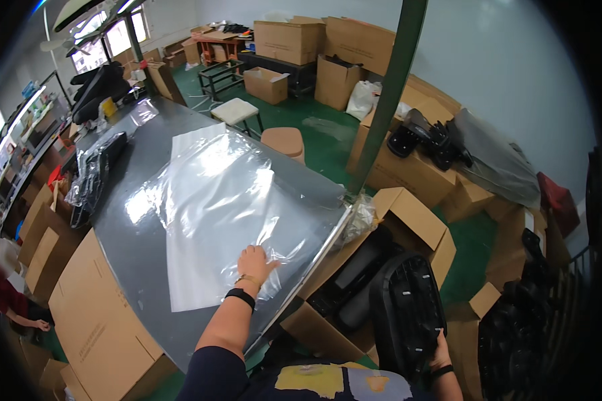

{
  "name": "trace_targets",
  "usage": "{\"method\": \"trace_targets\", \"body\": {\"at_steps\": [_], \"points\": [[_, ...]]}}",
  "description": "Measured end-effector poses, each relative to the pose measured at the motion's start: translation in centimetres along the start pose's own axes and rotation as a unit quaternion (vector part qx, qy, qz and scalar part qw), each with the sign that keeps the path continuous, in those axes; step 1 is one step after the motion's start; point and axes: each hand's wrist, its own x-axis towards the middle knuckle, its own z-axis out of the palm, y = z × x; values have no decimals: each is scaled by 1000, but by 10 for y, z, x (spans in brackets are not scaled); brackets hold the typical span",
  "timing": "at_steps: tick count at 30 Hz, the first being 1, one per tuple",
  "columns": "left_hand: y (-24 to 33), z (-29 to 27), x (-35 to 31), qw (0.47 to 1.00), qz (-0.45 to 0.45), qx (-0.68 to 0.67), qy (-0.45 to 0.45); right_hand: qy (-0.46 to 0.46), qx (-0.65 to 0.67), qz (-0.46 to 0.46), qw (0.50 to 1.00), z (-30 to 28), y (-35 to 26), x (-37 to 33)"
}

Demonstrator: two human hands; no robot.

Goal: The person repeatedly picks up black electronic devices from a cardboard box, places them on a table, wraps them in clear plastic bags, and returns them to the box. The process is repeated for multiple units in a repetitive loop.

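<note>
A clear plastic bag or sheet (214,180) lies flat over a white foam-like sheet (187,281) on the dark grey table (130,260). My left hand (253,264) rests on the plastic near its close edge, thumb spread out from the fingers. At the right, my right hand (441,353) grips the edge of a black moulded plastic part (409,311), long and rounded, with small light clips on its face. I hold it tilted up beside an open cardboard box (415,220). Similar black parts (361,274) lie inside that box.
A green post (388,100) rises at the table's far right corner. Wrapped black parts (100,167) sit along its left side. A large carton (100,311) stands at the near left, with another person (13,301) beyond it. Stools (284,142) stand behind the table.
</note>
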Motion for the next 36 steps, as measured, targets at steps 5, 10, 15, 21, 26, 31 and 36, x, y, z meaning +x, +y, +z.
{"method": "trace_targets", "body": {"at_steps": [5, 10, 15, 21, 26, 31, 36], "points": [[-30, 29, 18, 995, 30, -92, 13, 8, 24, 0, 1000, -5, 0, -23], [-50, 19, 37, 932, -70, -352, -55, 6, -32, -13, 999, 1, 3, 0], [-64, -31, 32, 780, -189, -597, 21, -44, -83, -8, 996, 48, -10, 38], [-180, -97, -7, 576, -231, -756, 208, -92, -170, 39, 980, 155, -34, 95], [-391, -126, -163, 329, 55, -841, 426, -203, -380, 15, 902, 278, -42, 132], [-359, -222, -337, 496, -67, -428, 753, -254, -507, -5, 823, 403, -29, 142], [-267, -254, -387, 283, -102, -494, 816, -343, -609, 57, 713, 504, -5, 169]]}}
